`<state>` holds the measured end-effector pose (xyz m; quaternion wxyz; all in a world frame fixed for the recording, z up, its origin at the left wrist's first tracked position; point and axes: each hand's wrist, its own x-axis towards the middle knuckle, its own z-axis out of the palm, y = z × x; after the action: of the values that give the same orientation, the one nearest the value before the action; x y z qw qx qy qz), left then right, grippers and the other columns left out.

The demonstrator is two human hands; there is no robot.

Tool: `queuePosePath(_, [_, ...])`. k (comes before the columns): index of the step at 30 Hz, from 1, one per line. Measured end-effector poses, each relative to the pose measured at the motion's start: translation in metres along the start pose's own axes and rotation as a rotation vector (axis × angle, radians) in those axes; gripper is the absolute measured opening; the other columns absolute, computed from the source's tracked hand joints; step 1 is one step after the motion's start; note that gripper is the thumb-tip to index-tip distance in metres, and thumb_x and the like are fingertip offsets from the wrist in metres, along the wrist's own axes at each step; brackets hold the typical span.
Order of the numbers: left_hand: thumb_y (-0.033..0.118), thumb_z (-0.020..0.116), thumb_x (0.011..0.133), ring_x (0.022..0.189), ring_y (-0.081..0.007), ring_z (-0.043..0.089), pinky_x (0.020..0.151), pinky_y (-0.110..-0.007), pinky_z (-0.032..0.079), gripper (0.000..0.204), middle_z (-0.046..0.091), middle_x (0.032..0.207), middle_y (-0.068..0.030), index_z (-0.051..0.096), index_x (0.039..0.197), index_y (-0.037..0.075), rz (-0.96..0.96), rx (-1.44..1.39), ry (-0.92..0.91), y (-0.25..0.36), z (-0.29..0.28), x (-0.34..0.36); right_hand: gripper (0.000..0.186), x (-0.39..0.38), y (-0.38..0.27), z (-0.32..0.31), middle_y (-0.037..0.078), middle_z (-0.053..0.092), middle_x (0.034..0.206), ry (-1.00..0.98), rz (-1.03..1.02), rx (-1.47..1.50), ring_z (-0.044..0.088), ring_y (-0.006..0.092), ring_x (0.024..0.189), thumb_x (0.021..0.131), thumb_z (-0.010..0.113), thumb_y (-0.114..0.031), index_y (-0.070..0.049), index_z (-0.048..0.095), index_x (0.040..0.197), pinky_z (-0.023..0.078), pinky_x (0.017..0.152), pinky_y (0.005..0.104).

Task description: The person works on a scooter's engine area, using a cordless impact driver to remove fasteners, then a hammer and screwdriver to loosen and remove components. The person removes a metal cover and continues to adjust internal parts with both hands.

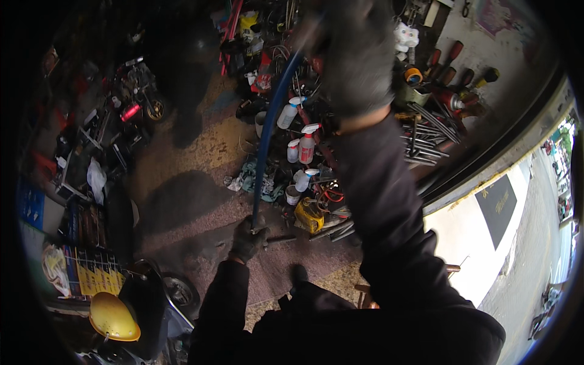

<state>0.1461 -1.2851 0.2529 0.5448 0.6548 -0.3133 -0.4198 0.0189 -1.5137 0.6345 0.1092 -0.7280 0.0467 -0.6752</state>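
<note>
A long blue hose (264,143) runs upward in a slight curve from my left hand (248,239). That hand wears a dark glove and is closed round the lower end of the hose. A short dark bar (281,239) shows just right of the fingers; whether the hand touches it, I cannot tell. My right hand (359,70), in a grey glove, is raised high at the top over the cluttered bench. Motion smears its fingers, and the upper end of the hose reaches close to them. Whether they grip it, I cannot tell.
Spray bottles (306,146), a yellow container (309,215) and metal rods (429,131) crowd the centre and right. Screwdrivers (453,53) stand upper right. A yellow helmet (114,316) rests on a motor scooter (152,304) lower left. Reddish matting (201,219) covers some floor.
</note>
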Motion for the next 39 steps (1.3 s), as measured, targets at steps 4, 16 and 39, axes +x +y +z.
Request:
queuePosePath(4, [0.016, 0.074, 0.082, 0.068, -0.0090, 0.045, 0.065, -0.027, 0.043, 0.022, 0.050, 0.073, 0.0039, 0.054, 0.083, 0.007, 0.074, 0.073, -0.020, -0.044, 0.042, 0.012, 0.065, 0.052, 0.014, -0.020, 0.016, 0.066, 0.107, 0.082, 0.312, 0.371, 0.066, 0.0180, 0.096, 0.082, 0.078, -0.037, -0.002, 0.048, 0.128, 0.055, 0.075, 0.0268])
queuePosePath(16, [0.026, 0.065, 0.087, 0.075, -0.0366, 0.065, 0.064, -0.047, 0.053, 0.043, 0.066, 0.092, -0.0181, 0.050, 0.120, 0.003, 0.524, 0.821, 0.068, 0.136, 0.035, 0.004, 0.027, -0.133, -0.017, -0.014, 0.005, 0.069, 0.086, -1.693, -0.151, -0.239, 0.067, 0.0262, 0.091, 0.082, 0.061, -0.021, -0.023, 0.071, 0.107, 0.055, 0.069, 0.0426])
queuePosePath(39, [0.030, 0.065, 0.083, 0.083, -0.0360, 0.066, 0.069, -0.050, 0.051, 0.041, 0.066, 0.094, -0.0178, 0.056, 0.115, 0.006, 0.590, 1.123, -0.005, 0.213, -0.029, 0.031, 0.039, -0.069, -0.053, 0.025, 0.007, 0.067, 0.077, -1.731, -0.109, -0.724, 0.067, 0.0305, 0.067, 0.091, 0.057, -0.040, -0.016, 0.057, 0.122, 0.052, 0.059, 0.0465])
